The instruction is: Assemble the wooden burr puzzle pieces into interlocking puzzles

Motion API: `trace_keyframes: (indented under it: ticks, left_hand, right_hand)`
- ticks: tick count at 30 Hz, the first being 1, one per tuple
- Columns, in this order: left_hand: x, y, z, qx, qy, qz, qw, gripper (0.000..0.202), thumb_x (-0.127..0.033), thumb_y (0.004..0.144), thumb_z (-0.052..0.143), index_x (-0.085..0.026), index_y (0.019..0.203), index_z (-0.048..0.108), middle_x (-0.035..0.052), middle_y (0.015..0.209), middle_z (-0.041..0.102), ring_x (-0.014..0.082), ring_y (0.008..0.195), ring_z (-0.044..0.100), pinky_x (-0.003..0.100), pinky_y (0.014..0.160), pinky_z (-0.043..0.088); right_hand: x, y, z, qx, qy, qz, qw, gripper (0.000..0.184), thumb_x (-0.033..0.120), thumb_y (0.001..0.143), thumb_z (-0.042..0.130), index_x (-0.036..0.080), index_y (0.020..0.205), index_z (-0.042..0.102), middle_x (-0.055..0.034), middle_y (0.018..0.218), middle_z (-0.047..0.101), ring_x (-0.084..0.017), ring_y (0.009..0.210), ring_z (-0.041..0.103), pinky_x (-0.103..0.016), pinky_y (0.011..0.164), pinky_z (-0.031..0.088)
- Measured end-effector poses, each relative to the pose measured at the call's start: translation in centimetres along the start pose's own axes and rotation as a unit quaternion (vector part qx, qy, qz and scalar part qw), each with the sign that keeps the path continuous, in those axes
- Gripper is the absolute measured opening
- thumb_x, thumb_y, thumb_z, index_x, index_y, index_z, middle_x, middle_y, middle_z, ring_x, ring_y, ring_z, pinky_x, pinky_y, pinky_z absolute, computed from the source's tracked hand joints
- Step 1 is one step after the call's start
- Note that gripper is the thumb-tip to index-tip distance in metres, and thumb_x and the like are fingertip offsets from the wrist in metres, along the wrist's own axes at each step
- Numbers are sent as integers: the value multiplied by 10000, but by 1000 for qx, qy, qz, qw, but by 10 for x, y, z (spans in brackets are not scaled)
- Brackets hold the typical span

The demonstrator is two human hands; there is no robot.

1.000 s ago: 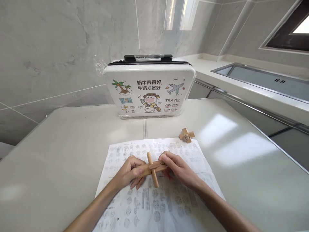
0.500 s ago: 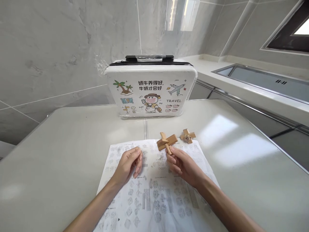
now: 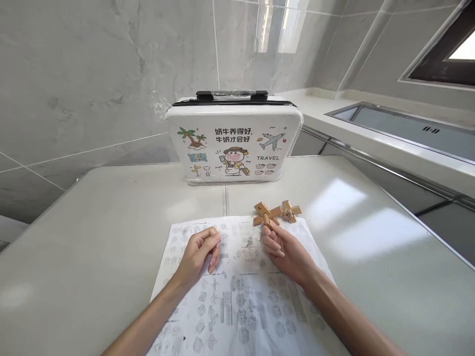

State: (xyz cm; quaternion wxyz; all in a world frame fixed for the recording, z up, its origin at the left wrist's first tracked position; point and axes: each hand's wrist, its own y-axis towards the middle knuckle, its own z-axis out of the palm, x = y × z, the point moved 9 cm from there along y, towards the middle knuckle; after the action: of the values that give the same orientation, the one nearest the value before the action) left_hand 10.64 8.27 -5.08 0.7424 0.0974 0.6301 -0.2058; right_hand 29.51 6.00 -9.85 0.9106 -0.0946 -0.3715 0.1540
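Observation:
My right hand [image 3: 284, 247] pinches one stick of a wooden interlocking puzzle [image 3: 266, 215] between thumb and fingertips, near the far right part of the printed sheet [image 3: 230, 267]. Crossed wooden bars make up this puzzle, and a "2" shows on one of them. Just behind and to the right, a second wooden puzzle [image 3: 289, 211] of similar crossed bars rests at the sheet's far edge, with a mark on its front end. My left hand [image 3: 202, 252] lies over the sheet's left half, fingers curled in, nothing seen in it. The sheet carries small puzzle drawings.
A white plastic-wrapped case [image 3: 233, 148] with cartoon prints and a black handle stands at the back of the pale table [image 3: 100, 237]. Grey tiled wall rises behind it. To the right runs a counter with a sink [image 3: 408, 128].
My right hand has turned the held puzzle, so a numbered face now shows, and shifted slightly right towards the other puzzle. My left hand stays nearly in place.

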Motion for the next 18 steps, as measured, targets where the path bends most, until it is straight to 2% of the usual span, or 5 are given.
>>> trace_keyframes:
  ticks: [3,9,14,18]
  left_hand:
    - [-1,0,0,0,1,0,1000,461,-488,975,652,-202,670,459,-73,456,477,60,346,399,213,425,369]
    - [-2,0,-3,-9,3,5,1000,468,-497,967,658,-200,659,468,-73,445,473,58,339,379,214,421,366]
    - [-2,0,-6,-14,2,16,1000,456,-476,968,660,-200,663,464,-78,443,463,59,342,375,212,420,345]
    - [-5,-1,-13,-24,9,22,999,443,-468,973,655,-201,673,467,-77,453,464,62,351,374,214,421,334]
  right_hand:
    - [3,0,0,0,2,-11,1000,239,449,982,711,240,920,613,29,769,509,-96,493,246,-239,425,378]
    - [8,1,-3,-25,14,-26,999,252,440,952,755,236,911,614,12,944,622,-72,490,317,-226,384,370]
    - [1,3,1,-2,50,3,999,282,464,933,782,210,996,679,11,883,640,-52,477,341,-180,336,292]
    - [-10,0,9,23,31,40,998,332,479,925,791,186,1053,701,-2,845,653,-51,485,397,-163,333,247]
